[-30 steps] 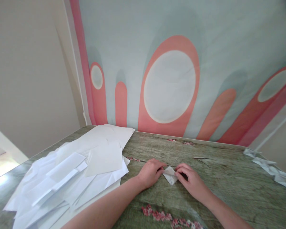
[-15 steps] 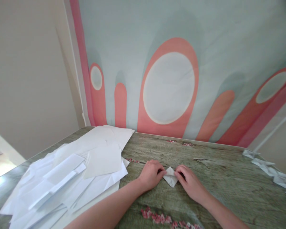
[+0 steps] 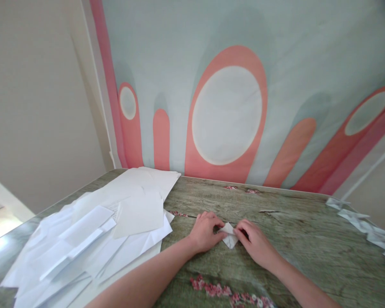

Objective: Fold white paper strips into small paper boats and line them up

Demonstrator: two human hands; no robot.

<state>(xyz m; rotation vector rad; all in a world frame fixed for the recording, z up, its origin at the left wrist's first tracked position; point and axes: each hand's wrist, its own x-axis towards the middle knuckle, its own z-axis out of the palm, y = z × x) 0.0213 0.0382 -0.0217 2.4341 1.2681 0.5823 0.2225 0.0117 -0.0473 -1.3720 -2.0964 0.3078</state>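
A small folded white paper (image 3: 230, 242), roughly diamond-shaped with creases across it, sits at the table's middle between my hands. My left hand (image 3: 207, 231) grips its left corner, with the thumb lying over the paper and the fingers curled behind. On the other side, my right hand (image 3: 252, 242) pinches the right corner between thumb and fingers. Part of the paper's edges is covered by the fingertips.
A large heap of white paper sheets (image 3: 137, 214), some folded, spreads over the left of the wood-patterned table (image 3: 301, 239). Several folded white paper pieces (image 3: 356, 220) line the right edge. A patterned backdrop (image 3: 227, 115) rises behind the table.
My left thumb has moved further over the paper, and the left fingers have opened slightly around its corner. The right hand keeps its pinch, shifted a little inward. The view has tilted slightly.
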